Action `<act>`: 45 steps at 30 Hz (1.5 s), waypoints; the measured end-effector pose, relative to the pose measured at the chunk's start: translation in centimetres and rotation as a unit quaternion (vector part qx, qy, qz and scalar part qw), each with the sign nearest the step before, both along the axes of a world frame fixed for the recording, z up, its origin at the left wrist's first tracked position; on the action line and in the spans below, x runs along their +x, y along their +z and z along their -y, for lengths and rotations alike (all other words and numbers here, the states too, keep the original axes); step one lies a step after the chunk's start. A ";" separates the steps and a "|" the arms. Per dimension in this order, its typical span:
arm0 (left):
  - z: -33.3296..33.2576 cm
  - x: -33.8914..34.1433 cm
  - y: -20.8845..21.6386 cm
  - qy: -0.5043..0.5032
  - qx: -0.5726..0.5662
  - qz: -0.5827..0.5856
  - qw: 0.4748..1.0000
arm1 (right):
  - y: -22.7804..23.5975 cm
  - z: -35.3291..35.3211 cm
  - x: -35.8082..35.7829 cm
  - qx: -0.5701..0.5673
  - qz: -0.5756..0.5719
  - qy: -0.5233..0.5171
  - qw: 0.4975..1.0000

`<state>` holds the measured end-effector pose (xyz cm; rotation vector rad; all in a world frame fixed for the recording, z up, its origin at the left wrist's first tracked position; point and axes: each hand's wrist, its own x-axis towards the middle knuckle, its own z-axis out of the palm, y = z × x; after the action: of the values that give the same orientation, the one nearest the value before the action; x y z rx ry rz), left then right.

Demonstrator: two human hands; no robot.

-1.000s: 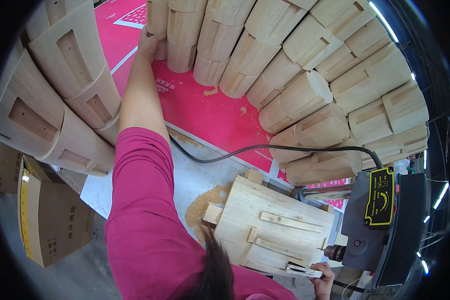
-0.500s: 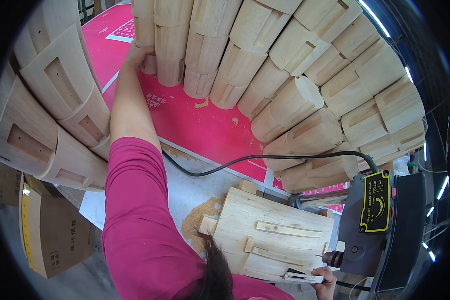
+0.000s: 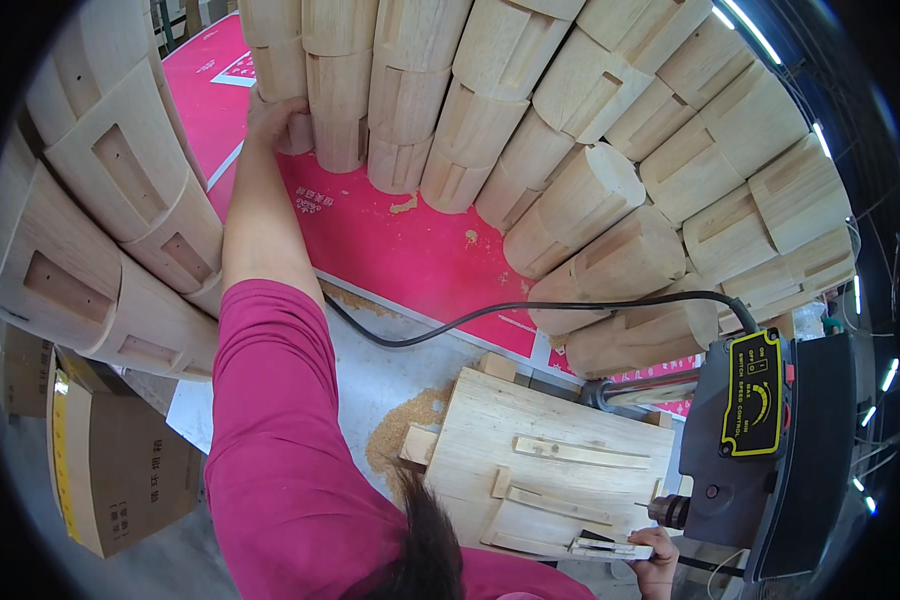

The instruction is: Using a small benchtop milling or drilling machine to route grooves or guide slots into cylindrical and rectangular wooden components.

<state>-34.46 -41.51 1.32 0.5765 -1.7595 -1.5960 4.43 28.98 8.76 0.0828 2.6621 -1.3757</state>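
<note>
**One long reach, one close grip**

Left hand (image 3: 270,122) — stretched to the far side, thumb bent across the near face of a curved wooden block (image 3: 296,137), which stands at the foot of the leftmost back stack. Other fingers mostly hidden behind; cannot tell how firm the hold is. Low placement presumably gives it purchase near the base.

Right hand (image 3: 655,562) — fingers curled closed around the end of a pale strip (image 3: 610,549) at the near edge of a wooden board (image 3: 470,440); likely steadying it there.

Block: pale, smooth, rounded face, partly covered by the hand. Its neighbours show fine grain and long recesses. Stacks on the left (image 3: 142,165) have small dark holes in their recesses.

Farther out: drill (image 3: 750,490) lying sideways, thin bit pointing over the board, probably so work can meet it level. Sawdust (image 3: 395,427) on the counter (image 3: 375,372); pink sheet (image 3: 400,245) under the back stacks, perhaps to protect their faces.
</note>
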 end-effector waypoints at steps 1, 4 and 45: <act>0.8 -0.1 -0.7 0.006 -0.016 -0.005 1.000 | -0.3 -0.1 -0.3 0.071 -0.043 0.020 0.996; 0.0 -0.4 -1.4 0.090 -0.055 -0.010 0.994 | -0.5 -0.1 -0.2 0.071 -0.038 0.007 0.997; -13.9 11.1 2.4 0.231 -0.131 0.049 0.963 | -0.6 0.6 -0.3 0.003 -0.092 0.028 0.995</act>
<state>-23.37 -27.65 3.71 0.8702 -1.7114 -1.0122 4.16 28.41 8.15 -0.1236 2.7919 -1.4202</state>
